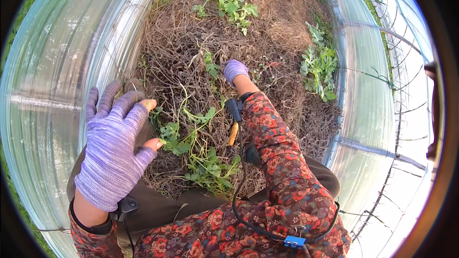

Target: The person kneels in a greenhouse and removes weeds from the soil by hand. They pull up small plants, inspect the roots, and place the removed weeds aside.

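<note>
My left hand (111, 147), in a purple knit glove with bare thumb and index fingertips, is spread beside the left plastic sheeting, above my knee. Nothing shows in its grasp; small green bits cling near the fingertips. Close to its thumb, a vine with lobed leaves, likely watermelon (208, 166), trails over dry straw. My right hand (235, 71), gloved the same way, reaches forward to the dry plant litter (200, 89). Its fingers are turned away and hidden, so a hold on anything cannot be seen. A small leafy shoot (211, 65) stands just left of it.
Further vines grow ahead (231, 5) and at the right (319, 68). Clear plastic sheeting (53, 79) walls the left side, and more sheeting (365, 114) runs along the right. A yellow-orange handle-like object (233, 133) lies below my right wrist. A black cable (239, 200) crosses my lap.
</note>
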{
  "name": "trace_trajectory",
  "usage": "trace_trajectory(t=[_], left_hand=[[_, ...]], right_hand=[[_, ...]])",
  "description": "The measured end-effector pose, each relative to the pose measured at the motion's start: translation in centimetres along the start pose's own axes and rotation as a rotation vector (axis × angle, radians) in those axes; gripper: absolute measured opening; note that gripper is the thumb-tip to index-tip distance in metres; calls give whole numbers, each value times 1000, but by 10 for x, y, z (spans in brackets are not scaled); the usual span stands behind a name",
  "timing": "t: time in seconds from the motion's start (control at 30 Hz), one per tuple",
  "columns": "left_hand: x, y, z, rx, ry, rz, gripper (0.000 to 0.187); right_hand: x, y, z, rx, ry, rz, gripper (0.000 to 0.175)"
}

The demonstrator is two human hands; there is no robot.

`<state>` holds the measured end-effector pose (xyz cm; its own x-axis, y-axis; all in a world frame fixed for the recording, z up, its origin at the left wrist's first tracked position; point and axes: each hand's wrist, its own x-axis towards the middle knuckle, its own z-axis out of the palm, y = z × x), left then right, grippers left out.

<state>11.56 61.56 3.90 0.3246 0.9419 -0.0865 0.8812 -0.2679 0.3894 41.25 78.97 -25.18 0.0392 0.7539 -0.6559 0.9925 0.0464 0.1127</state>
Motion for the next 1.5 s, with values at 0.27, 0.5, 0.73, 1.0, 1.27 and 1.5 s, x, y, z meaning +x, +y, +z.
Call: trace_trajectory(t=[0.27,0.5,0.73,1.0,1.27,1.5], left_hand=[[-26,-9,-3,-56,141,48,49],[-49,-14,3,-92,138,54,48],[-62,-14,7,-69,193,96,46],[-68,-15,17,32,116,-55,43],[-72,1,22,87,64,-46,41],[-52,7,30,105,-9,-73,41]], right_hand=[[-157,-17,33,290,-97,-87,99],[-207,-163,150,64,-164,-513,79],[-190,-202,168,-95,-349,-538,61],[-278,-132,99,356,42,-429,77],[-340,-45,197,862,-997,-414,32],[-327,-28,265,375,-1309,-271,75]])
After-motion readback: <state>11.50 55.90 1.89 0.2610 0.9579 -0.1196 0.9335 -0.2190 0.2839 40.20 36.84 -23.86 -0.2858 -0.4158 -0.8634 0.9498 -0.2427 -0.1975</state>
